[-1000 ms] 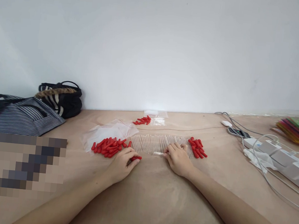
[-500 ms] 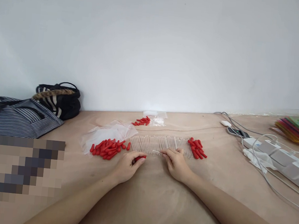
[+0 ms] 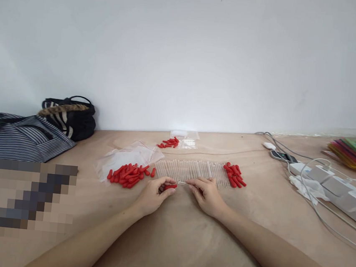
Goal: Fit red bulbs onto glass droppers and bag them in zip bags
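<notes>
Pale wall [image 3: 184, 67], brown table [image 3: 167, 241] | red rubber-looking bulb [image 3: 170, 187] pinched in left hand [image 3: 152, 196]; slim clear tube [image 3: 182, 183] in right hand's [image 3: 208, 197] fingertips, hands apart, ends near | risk: crooked alignment could slip or crack tube | row of clear tubes [image 3: 170, 169] just beyond hands: knuckle brush might roll them | red bulb pile [image 3: 126, 176] left of left hand: elbowing could scatter it

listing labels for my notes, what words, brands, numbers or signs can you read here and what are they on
No text can be read.
Small dark device: a green mark, too small and blurred to read.
White plugs: any print is too small to read.
Red pieces and clear tubes: no writing shows.
</notes>
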`<state>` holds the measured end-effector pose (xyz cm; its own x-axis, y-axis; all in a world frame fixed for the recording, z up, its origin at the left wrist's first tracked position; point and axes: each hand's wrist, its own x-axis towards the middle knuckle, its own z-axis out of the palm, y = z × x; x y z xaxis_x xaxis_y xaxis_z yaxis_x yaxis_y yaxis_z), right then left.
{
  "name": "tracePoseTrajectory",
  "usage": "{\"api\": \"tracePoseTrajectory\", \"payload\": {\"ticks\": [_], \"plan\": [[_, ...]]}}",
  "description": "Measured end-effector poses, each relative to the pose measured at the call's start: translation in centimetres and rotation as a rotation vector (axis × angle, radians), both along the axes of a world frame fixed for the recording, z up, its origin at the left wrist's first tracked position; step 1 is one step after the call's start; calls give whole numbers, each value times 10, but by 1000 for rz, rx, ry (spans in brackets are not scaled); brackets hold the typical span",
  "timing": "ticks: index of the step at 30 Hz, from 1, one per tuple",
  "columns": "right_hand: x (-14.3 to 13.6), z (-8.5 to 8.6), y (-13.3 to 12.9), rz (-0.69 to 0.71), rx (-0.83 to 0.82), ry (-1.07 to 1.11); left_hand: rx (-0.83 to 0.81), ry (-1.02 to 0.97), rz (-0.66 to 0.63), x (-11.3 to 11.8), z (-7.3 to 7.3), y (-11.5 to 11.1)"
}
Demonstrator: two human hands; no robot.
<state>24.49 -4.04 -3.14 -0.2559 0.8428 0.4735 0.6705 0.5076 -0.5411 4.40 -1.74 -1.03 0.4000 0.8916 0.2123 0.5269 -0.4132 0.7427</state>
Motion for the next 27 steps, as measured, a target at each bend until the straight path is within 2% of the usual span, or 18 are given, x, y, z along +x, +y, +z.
{"api": "tracePoseTrajectory", "payload": {"ticks": [9, 14, 22, 27], "plan": [[-2, 2, -3, 47, 35, -43, 22, -15, -12, 1, 1, -3], [-3, 4, -5, 46, 73, -57, 25, -68, -11, 0, -5, -2], [-6, 5, -9, 61, 124, -40, -120, -269, -41, 2, -12, -2], [-6, 6, -12, 90, 144, -58, -142, -308, -45, 1, -12, -3]]}}
